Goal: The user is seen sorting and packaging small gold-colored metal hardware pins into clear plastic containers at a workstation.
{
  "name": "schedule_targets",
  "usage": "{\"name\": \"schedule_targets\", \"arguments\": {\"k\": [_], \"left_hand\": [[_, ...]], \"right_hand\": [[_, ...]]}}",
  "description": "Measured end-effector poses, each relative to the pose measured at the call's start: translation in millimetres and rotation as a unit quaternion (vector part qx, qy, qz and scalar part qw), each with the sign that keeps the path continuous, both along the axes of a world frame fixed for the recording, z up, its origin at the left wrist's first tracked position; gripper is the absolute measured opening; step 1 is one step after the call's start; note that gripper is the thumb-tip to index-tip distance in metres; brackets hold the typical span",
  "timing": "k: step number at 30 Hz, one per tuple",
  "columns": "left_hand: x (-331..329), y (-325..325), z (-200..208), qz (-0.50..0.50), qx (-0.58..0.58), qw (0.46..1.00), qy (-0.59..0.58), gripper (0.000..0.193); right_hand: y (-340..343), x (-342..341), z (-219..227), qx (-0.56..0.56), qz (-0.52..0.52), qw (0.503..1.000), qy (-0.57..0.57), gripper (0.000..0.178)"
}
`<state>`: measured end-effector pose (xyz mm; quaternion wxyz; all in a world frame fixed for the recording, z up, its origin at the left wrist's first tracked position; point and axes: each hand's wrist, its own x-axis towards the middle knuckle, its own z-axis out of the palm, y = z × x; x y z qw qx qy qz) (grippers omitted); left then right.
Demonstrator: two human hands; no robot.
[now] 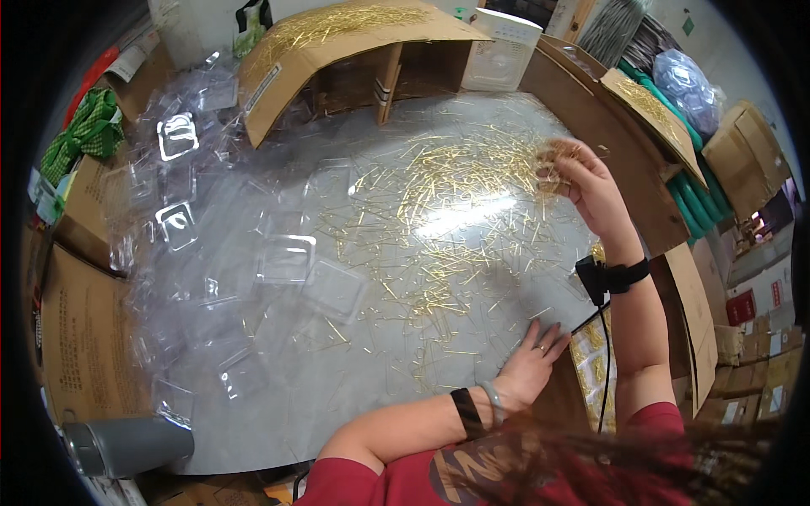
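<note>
Thin gold wire pins (pixel 472 173) lie strewn in a loose heap over the grey tabletop (pixel 278 413), thickest toward the far right. Above the right side of this heap is my right hand (pixel 584 181), its fingers curled inward; whatever they hold is too small to make out against the gold. My left hand (pixel 530 371) rests at the near right edge of the tabletop, fingers stretched forward and apart, with nothing visible in it. Just right of it, below the edge, a white compartmented tray (pixel 591 350) contains more gold pins, partly hidden by my right arm.
Clear plastic boxes (pixel 287 257) pile up along the left. A grey tumbler (pixel 126 445) lies at the near left. An arched cardboard box (pixel 337 63) bearing gold pins stands at the back, beside a white plastic bin (pixel 502 51). Cardboard walls (pixel 591 126) line the right edge.
</note>
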<state>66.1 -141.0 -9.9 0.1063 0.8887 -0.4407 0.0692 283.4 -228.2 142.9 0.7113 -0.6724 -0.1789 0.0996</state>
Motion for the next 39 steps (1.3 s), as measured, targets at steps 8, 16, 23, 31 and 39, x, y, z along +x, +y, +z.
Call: {"name": "schedule_targets", "arguments": {"k": [8,16,23,31,39], "left_hand": [[3.2,0.0,4.3,-0.024,0.02,0.999,-0.008,0.036],[7.3,3.8,9.0,0.009,-0.142,0.985,0.093,0.041],[13.5,-0.1,24.5,0.089,-0.345,0.923,0.144,0.016],[28.7,17.2,53.3,0.18,-0.455,0.828,0.274,0.014],[22.2,44.8,69.7,0.216,-0.532,0.784,0.237,0.013]], "right_hand": [[-7.3,8.3,15.6,-0.129,-0.059,0.99,-0.001,0.04],[10.7,12.2,24.7,-0.076,-0.041,0.993,0.084,0.037],[9.5,-6.9,22.7,0.014,-0.053,0.992,0.113,0.036],[0.8,-15.7,22.9,0.161,-0.003,0.982,0.102,0.028],[10.1,-26.2,24.1,-0.006,0.01,0.996,0.092,0.028]]}}
